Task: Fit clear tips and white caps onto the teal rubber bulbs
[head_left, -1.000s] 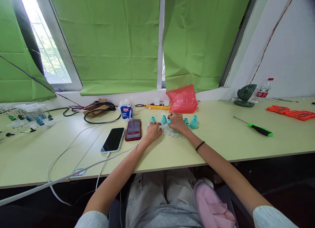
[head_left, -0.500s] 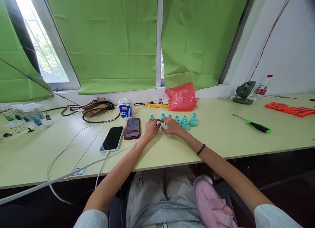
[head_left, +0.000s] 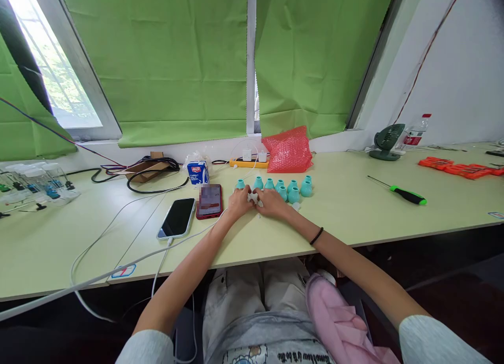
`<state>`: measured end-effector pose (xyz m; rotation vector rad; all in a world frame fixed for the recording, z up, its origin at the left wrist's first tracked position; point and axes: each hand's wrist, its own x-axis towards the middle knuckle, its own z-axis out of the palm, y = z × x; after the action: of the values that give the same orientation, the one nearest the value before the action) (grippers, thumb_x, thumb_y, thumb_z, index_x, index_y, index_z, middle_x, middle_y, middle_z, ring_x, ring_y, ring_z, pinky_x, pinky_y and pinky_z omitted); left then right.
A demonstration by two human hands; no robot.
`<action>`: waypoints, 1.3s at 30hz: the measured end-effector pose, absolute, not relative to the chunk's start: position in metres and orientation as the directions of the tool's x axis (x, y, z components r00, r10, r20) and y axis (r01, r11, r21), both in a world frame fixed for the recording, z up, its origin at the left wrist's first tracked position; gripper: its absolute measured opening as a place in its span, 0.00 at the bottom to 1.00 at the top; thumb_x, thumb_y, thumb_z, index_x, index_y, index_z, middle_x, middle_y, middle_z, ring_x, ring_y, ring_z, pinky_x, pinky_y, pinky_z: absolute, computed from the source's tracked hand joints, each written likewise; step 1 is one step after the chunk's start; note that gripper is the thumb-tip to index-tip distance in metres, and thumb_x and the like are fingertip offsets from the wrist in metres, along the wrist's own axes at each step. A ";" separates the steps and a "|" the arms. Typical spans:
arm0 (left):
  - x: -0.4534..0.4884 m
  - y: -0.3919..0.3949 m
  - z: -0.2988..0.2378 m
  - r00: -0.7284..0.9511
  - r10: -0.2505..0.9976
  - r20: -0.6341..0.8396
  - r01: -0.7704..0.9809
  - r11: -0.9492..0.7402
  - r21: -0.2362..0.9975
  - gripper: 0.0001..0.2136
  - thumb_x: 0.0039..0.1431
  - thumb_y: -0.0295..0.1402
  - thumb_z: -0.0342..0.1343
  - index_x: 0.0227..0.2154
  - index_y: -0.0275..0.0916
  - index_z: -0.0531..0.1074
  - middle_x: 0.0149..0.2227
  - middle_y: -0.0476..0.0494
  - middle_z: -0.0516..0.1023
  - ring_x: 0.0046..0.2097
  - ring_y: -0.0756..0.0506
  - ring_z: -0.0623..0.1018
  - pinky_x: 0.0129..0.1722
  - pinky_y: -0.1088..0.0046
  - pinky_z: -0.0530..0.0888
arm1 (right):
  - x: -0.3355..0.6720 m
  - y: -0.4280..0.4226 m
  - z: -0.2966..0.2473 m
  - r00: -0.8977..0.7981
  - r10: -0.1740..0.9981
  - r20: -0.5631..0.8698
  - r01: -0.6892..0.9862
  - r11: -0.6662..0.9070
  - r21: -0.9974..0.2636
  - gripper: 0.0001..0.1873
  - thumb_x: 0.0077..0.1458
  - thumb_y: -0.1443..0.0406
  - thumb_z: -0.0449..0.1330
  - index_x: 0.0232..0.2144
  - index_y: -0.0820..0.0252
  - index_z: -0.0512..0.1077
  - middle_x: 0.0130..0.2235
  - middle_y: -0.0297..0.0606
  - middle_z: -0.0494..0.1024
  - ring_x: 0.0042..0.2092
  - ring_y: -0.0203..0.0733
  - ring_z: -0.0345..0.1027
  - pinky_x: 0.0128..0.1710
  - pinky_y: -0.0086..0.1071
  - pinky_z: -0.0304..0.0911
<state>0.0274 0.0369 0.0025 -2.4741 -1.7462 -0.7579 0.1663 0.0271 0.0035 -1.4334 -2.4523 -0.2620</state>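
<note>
My left hand (head_left: pixel 237 202) and my right hand (head_left: pixel 271 203) rest on the pale green table (head_left: pixel 354 212), fingers curled toward each other around a small heap of white plastic pieces (head_left: pixel 253 197). Both hands press on the heap from either side. Just behind them stands a row of several small teal vase-shaped parts (head_left: pixel 292 189). A black band circles my right wrist.
Left of my hands lie a red phone (head_left: pixel 209 201) and a white phone (head_left: pixel 178 217) on a charging cable. A milk carton (head_left: pixel 197 173), a power strip (head_left: pixel 249 163) and red bubble wrap (head_left: pixel 289 150) sit behind. A green-handled screwdriver (head_left: pixel 398 192) and a small fan (head_left: pixel 386 141) lie right.
My right hand has come back from the teal parts to meet my left hand over the white pieces. The teal parts behind now show in full.
</note>
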 end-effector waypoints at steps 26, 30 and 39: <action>0.025 0.039 0.003 0.170 0.854 0.491 0.869 -0.365 0.335 0.13 0.52 0.33 0.49 0.42 0.40 0.64 0.30 0.45 0.74 0.42 0.43 0.69 0.37 0.70 0.66 | 0.175 0.033 0.008 -0.482 0.800 0.357 0.823 0.553 -0.129 0.09 0.47 0.67 0.52 0.32 0.59 0.70 0.35 0.36 0.74 0.37 0.37 0.65 0.35 0.28 0.57; 0.026 0.038 0.005 0.110 0.831 0.545 0.850 -0.362 0.381 0.14 0.52 0.39 0.48 0.40 0.38 0.64 0.32 0.43 0.73 0.41 0.43 0.69 0.38 0.68 0.66 | 0.176 0.033 0.008 -0.525 0.783 0.334 0.790 0.594 -0.151 0.09 0.47 0.65 0.52 0.30 0.60 0.71 0.29 0.34 0.75 0.31 0.35 0.66 0.30 0.26 0.58; 0.026 0.044 0.004 0.085 0.814 0.574 0.750 -0.431 0.501 0.09 0.45 0.32 0.54 0.32 0.38 0.68 0.26 0.48 0.73 0.33 0.47 0.72 0.34 0.72 0.68 | 0.181 0.037 0.009 -0.479 0.761 0.438 0.807 0.578 -0.122 0.09 0.47 0.68 0.52 0.32 0.62 0.70 0.35 0.39 0.73 0.38 0.40 0.64 0.38 0.31 0.57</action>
<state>0.0258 0.0439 0.0040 -2.3687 -1.7128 -1.3472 0.1811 0.0372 0.0087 -1.2574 -2.3637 -0.1391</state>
